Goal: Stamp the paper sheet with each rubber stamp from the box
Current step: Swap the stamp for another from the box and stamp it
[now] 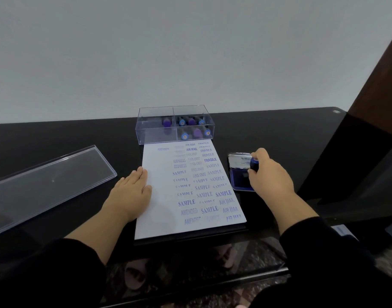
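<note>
A white paper sheet (161, 196) lies on the black table, its right half covered with blue stamped words such as SAMPLE, FRAGILE and AIR MAIL. My left hand (130, 192) rests flat on the sheet's left edge, fingers straight. My right hand (269, 174) grips a blue-handled rubber stamp (254, 163) and holds it down on the open blue ink pad (239, 180) to the right of the sheet. Behind the sheet stands a clear plastic box (156, 135) with several blue and purple stamps in its compartments.
The box's clear lid (48, 181) lies on the table at the left. The black table (279, 130) ends at a white wall behind. A dark brown post (377, 90) rises at the right. The near table edge runs just below the sheet.
</note>
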`<state>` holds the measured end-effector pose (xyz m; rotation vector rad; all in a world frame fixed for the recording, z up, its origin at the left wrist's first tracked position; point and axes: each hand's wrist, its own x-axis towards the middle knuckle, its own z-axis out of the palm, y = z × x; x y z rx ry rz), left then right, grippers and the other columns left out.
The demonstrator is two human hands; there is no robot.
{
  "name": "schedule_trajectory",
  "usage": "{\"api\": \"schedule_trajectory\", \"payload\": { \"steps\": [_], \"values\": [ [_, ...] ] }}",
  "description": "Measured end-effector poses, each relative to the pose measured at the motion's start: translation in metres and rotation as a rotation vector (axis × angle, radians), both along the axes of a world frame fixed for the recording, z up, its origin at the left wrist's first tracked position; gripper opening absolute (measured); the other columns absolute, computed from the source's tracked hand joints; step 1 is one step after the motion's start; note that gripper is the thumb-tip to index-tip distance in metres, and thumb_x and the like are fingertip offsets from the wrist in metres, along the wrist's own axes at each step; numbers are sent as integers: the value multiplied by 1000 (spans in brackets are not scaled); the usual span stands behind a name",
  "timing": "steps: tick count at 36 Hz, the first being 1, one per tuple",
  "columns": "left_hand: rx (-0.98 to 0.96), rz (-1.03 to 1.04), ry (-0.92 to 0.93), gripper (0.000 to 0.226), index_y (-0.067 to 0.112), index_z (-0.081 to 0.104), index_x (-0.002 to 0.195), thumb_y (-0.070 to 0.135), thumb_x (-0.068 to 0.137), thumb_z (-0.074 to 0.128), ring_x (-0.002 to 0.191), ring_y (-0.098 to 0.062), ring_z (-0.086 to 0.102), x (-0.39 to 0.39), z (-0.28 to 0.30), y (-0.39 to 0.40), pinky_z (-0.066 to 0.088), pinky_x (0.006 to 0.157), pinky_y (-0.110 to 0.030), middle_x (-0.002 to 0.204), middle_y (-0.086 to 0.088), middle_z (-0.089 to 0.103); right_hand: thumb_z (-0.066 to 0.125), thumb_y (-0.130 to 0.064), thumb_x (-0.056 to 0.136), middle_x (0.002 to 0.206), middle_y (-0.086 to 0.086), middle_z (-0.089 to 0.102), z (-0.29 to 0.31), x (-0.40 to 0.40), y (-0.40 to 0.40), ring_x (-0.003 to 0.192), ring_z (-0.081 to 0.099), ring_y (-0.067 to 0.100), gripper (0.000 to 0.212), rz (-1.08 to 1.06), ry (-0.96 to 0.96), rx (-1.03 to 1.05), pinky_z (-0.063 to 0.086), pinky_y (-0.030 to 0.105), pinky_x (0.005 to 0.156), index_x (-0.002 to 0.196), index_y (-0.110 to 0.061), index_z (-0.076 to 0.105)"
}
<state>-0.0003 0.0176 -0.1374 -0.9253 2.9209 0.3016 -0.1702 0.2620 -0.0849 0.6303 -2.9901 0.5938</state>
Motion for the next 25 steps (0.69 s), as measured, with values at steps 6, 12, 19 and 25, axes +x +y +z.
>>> {"api": "schedule_trajectory", "payload": {
  "steps": [6, 12, 19, 25],
  "values": [
    [23, 8, 33, 54, 16, 2, 152, 29, 102, 17, 146, -11, 1, 1, 0, 1, 1, 118, -30, 160, 3, -2, 50, -16, 95, 107, 6, 60, 4, 0, 1, 78, 51, 20, 33, 29, -7, -102, 41, 30, 57, 126, -19, 39],
    [26, 8, 49, 54, 16, 3, 153, 29, 102, 17, 146, -12, 3, -1, 1, 2, 2, 118, -31, 160, 2, 0, 50, -19, 96, 90, -4, 53, 11, 12, -19, 74, 52, 15, 34, 129, 24, -173, 43, 28, 54, 128, -21, 39],
    [38, 7, 76, 53, 16, 3, 153, 29, 103, 16, 146, -11, 2, 0, 2, 2, 1, 118, -30, 160, 2, -1, 54, -21, 94, 96, -1, 59, 22, 23, -73, 79, 53, 19, 32, 305, 32, -249, 42, 30, 64, 123, -22, 41],
    [47, 2, 73, 53, 17, 1, 153, 30, 103, 15, 146, -11, -2, -1, 3, 2, -2, 117, -29, 160, 3, -5, 55, -22, 93, 108, 2, 62, 26, 13, -129, 89, 57, 22, 37, 392, 53, -307, 42, 29, 69, 128, -21, 43]
  ]
}}
